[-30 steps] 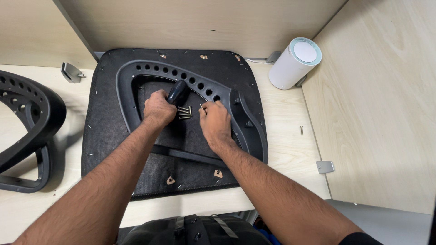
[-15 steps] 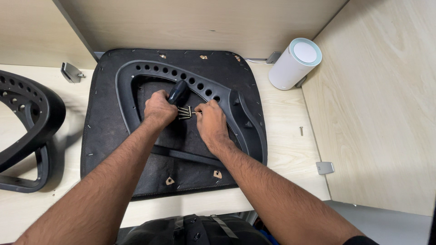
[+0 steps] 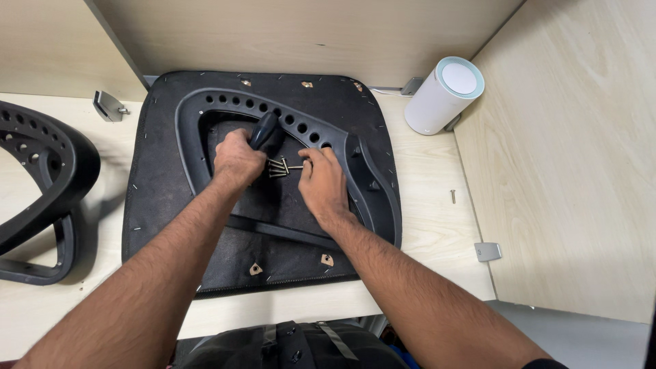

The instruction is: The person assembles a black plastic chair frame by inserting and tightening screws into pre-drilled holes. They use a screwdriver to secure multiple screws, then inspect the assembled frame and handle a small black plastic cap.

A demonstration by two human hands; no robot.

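Note:
A black chair seat lies upside down on the wooden desk, with a black plastic frame full of holes fixed on it. My left hand is closed around the black handle of a screwdriver over the seat's middle. A small pile of metal screws lies between my hands. My right hand rests beside the pile, its fingertips pinching one screw.
A white cylinder device stands at the back right. A black plastic chair part lies at the left. A loose screw and metal brackets lie on the desk. A black bag sits below the desk edge.
My right hand moved slightly left toward the screw pile and closed its fingertips on a screw. My left hand kept its hold on the screwdriver.

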